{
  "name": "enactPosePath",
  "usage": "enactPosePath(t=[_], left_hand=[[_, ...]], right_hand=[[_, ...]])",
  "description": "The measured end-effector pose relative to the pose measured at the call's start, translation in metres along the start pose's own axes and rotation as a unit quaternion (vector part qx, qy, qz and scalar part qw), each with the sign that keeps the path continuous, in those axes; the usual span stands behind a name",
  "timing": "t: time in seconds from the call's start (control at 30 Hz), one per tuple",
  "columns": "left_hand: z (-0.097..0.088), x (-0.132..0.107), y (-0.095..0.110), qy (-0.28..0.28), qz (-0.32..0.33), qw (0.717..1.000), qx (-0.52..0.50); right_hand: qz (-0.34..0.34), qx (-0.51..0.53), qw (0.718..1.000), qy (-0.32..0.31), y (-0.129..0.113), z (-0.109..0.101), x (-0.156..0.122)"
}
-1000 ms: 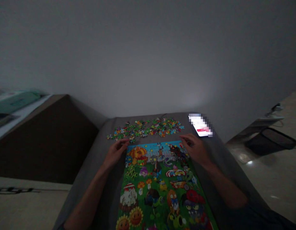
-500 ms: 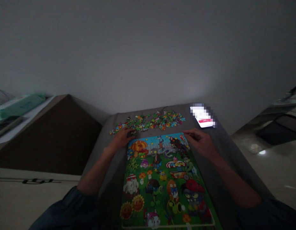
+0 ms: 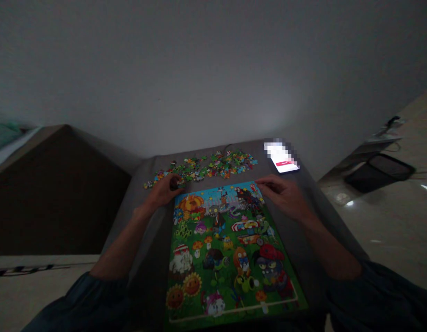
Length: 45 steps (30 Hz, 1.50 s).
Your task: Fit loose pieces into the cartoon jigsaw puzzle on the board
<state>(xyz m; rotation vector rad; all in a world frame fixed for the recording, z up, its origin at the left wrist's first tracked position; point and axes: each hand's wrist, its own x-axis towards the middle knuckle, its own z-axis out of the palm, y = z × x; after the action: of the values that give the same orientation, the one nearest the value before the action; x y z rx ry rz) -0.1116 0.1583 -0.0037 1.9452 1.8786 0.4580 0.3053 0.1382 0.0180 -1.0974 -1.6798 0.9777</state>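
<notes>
Though apart, hands at board

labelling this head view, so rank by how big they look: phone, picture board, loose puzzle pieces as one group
1. picture board, also nearest the camera
2. loose puzzle pieces, taken together
3. phone

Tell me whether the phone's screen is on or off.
On: the phone, right of the jigsaw pieces, glows bright white with a red bar.
</notes>
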Motion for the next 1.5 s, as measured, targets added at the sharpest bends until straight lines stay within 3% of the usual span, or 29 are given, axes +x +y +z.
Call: enactPosePath(t=[0.1,0.2,0.37,0.5,0.7,0.8,0.87,1.0,1.1,1.17,1.33,1.5], left_hand=[[-0.004,-0.006,0.018,0.018,0.011,0.999,-0.049],[-0.004,-0.027,0.057,0.023,0.060,0.992,-0.105],[0.019,-0.070,0.129,-0.074,0.155,0.969,-0.177],[0.038,-0.085,0.148,-0.116,0.160,0.955,-0.223],[0.042,-0.092,0.150,-0.153,0.110,0.940,-0.283],[0.039,-0.090,0.138,-0.137,0.071,0.932,-0.329],[0.034,-0.084,0.118,-0.092,0.034,0.927,-0.361],[0.025,-0.069,0.073,0.056,-0.051,0.900,-0.429],[0.023,-0.060,0.055,0.156,-0.099,0.861,-0.474],[0.026,-0.057,0.052,0.185,-0.116,0.844,-0.491],[0.033,-0.055,0.053,0.177,-0.111,0.841,-0.499],[0.037,-0.057,0.053,0.162,-0.084,0.856,-0.484]], right_hand=[[-0.003,0.007,0.999,-0.038,-0.004,0.003,-0.002],[-0.003,0.030,0.996,-0.086,-0.013,0.011,-0.008],[-0.004,0.077,0.982,-0.173,-0.027,0.034,-0.027],[0.010,0.080,0.976,-0.203,-0.027,0.046,-0.037],[0.019,0.059,0.967,-0.247,-0.022,0.046,-0.040],[0.035,0.058,0.961,-0.267,-0.019,0.043,-0.036],[0.028,0.045,0.960,-0.274,-0.019,0.038,-0.031],[-0.017,-0.006,0.949,-0.314,-0.025,0.026,-0.023],[0.033,-0.006,0.936,-0.350,-0.029,0.019,-0.023],[0.068,-0.015,0.929,-0.363,-0.030,0.015,-0.024],[0.111,-0.041,0.905,-0.408,-0.029,0.009,-0.024],[0.147,-0.030,0.903,-0.403,-0.019,0.011,-0.025]])
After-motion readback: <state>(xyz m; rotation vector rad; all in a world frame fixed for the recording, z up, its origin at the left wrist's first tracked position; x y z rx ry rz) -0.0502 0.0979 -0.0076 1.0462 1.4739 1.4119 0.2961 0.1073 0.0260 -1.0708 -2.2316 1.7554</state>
